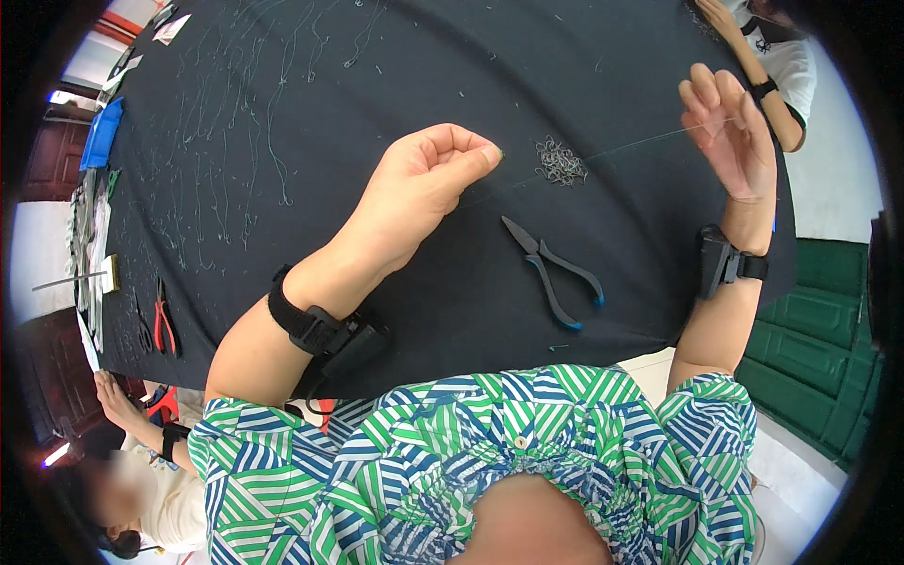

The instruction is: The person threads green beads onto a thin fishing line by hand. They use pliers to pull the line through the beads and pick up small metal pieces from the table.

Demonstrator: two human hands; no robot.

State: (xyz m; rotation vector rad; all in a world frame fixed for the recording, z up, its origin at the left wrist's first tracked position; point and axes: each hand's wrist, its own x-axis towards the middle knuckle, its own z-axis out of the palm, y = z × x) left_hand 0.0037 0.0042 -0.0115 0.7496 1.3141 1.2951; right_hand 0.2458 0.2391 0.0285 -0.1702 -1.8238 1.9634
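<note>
My left hand (428, 174) is closed in a pinch over the dark cloth, with a tiny item at its fingertips, too small to make out. A fine greenish thread (640, 141) stretches from beside that hand to my right hand (730, 137), raised at the right with fingers loosely curled and the thread across them. Between the hands lies a pile of small metal hooks (560, 162). Pliers (551, 271) with dark blue-tipped handles lie below the pile.
The black cloth (433, 56) holds threaded hook lines (254, 113) at upper left. Red-handled pliers (162, 320), dark scissors (143, 330) and a blue tray (102, 132) are along the left. One co-worker (777, 85) is at top right, another (160, 499) at lower left.
</note>
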